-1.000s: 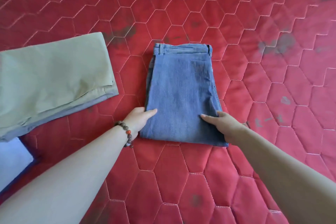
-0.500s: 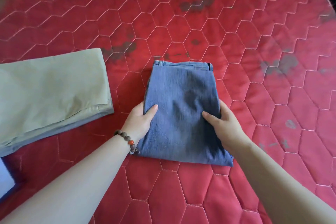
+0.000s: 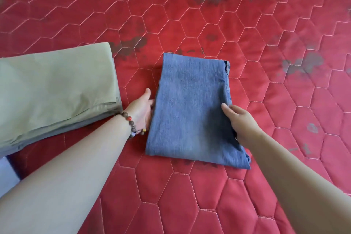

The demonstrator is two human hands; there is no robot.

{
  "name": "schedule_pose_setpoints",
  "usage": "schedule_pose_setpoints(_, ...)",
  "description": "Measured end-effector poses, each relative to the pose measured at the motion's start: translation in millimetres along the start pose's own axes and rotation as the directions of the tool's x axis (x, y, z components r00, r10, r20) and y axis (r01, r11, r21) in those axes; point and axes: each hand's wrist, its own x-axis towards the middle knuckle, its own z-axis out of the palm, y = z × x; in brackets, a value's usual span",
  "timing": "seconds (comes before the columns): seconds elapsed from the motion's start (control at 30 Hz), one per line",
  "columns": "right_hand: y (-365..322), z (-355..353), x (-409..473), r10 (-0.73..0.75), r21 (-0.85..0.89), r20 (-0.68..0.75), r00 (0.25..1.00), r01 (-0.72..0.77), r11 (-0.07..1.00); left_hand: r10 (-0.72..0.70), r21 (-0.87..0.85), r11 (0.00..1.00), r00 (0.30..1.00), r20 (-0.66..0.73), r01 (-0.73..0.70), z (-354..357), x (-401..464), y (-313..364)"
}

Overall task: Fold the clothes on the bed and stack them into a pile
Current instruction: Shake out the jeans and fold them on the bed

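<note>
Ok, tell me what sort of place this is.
Most likely a bedroom: the whole surface is a red quilted mattress, with folded blue jeans held between both hands and a folded pale green garment lying beside them. Nothing beyond the bed shows.

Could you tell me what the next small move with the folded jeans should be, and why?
Probably lift the folded jeans onto the green pile: the left hand and right hand grip opposite edges, and they look fully folded.

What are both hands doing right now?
Left hand: fingers tucked under the folded jeans' left edge, thumb free; grip unclear.
Right hand: grips the jeans' right edge.
</note>
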Motion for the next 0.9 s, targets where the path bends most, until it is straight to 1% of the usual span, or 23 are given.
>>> schedule_pose_setpoints(0.03,0,-6,-3,0.093,0.019,0.025,0.995,-0.093,0.995,-0.058,-0.048,0.997,0.995,0.083,0.063,-8,-6,-1)
schedule_pose_setpoints(0.07,1,-12,-8,0.181,0.033,0.062,0.981,-0.184,0.982,-0.1,-0.054,0.993,0.986,0.132,0.107,-16,-12,-5)
schedule_pose_setpoints(0.13,8,-29,-21,0.287,0.017,0.176,0.942,-0.294,0.956,-0.15,-0.027,0.987,0.975,0.167,0.156,-30,-20,-20)
schedule_pose_setpoints(0.2,22,-46,-33,0.297,-0.025,0.3,0.906,-0.304,0.952,-0.154,-0.016,0.987,0.978,0.144,0.158,-38,-27,-36)
schedule_pose_setpoints(0.27,31,-57,-44,0.263,-0.087,0.349,0.9,-0.248,0.965,-0.104,0.012,0.995,0.987,0.124,0.103,-39,-30,-49)
schedule_pose_setpoints(0.33,36,-56,-53,0.2,-0.176,0.292,0.935,-0.153,0.973,-0.003,0.14,0.99,0.995,0.097,-0.011,-34,-31,-61)
schedule_pose_setpoints(0.4,43,-48,-58,0.123,-0.213,0.162,0.979,-0.087,0.973,0.106,0.28,0.954,0.994,0.031,-0.11,-27,-34,-68)
schedule_pose_setpoints(0.47,50,-39,-64,0.081,-0.239,0.015,0.997,-0.075,0.968,0.156,0.357,0.925,0.986,-0.049,-0.129,-23,-35,-74)
schedule_pose_setpoints(0.5,51,-33,-68,0.061,-0.283,-0.042,0.997,-0.07,0.957,0.188,0.418,0.898,0.978,-0.085,-0.137,-20,-38,-75)
schedule_pose_setpoints(0.53,51,-28,-72,0.029,-0.356,-0.104,0.994,-0.065,0.932,0.253,0.525,0.838,0.958,-0.135,-0.148,-17,-40,-77)
schedule_pose_setpoints(0.57,50,-23,-76,-0.029,-0.441,-0.18,0.983,-0.054,0.896,0.368,0.642,0.75,0.906,-0.208,-0.157,-14,-44,-77)
schedule_pose_setpoints(0.6,47,-17,-81,-0.125,-0.522,-0.264,0.956,-0.032,0.852,0.537,0.739,0.651,0.793,-0.286,-0.174,-10,-49,-77)
schedule_pose_setpoints(0.63,44,-9,-87,-0.258,-0.587,-0.321,0.911,0.022,0.809,0.71,0.803,0.552,0.631,-0.313,-0.223,-4,-58,-78)
schedule_pose_setpoints(0.67,41,2,-94,-0.415,-0.642,-0.322,0.851,0.126,0.756,0.845,0.851,0.43,0.465,-0.262,-0.302,4,-66,-80)
schedule_pose_setpoints(0.7,38,16,-100,-0.559,-0.688,-0.262,0.786,0.255,0.68,0.927,0.881,0.284,0.343,-0.151,-0.38,14,-73,-83)
schedule_pose_setpoints(0.73,37,31,-104,-0.662,-0.726,-0.157,0.733,0.368,0.58,0.955,0.891,0.134,0.298,0.001,-0.433,24,-72,-87)
schedule_pose_setpoints(0.77,39,46,-104,-0.714,-0.758,-0.027,0.699,0.452,0.471,0.925,0.886,0.021,0.344,0.158,-0.463,35,-68,-93)
schedule_pose_setpoints(0.8,42,61,-103,-0.708,-0.775,0.104,0.699,0.503,0.383,0.846,0.889,-0.052,0.452,0.282,-0.456,47,-64,-100)
schedule_pose_setpoints(0.83,46,74,-100,-0.655,-0.787,0.208,0.727,0.522,0.329,0.747,0.907,-0.111,0.569,0.345,-0.406,57,-58,-106)
schedule_pose_setpoints(0.87,52,83,-95,-0.594,-0.805,0.261,0.761,0.511,0.301,0.673,0.93,-0.173,0.65,0.353,-0.326,62,-50,-112)
schedule_pose_setpoints(0.9,58,87,-89,-0.547,-0.83,0.268,0.793,0.478,0.287,0.646,0.939,-0.227,0.682,0.343,-0.257,64,-43,-117)
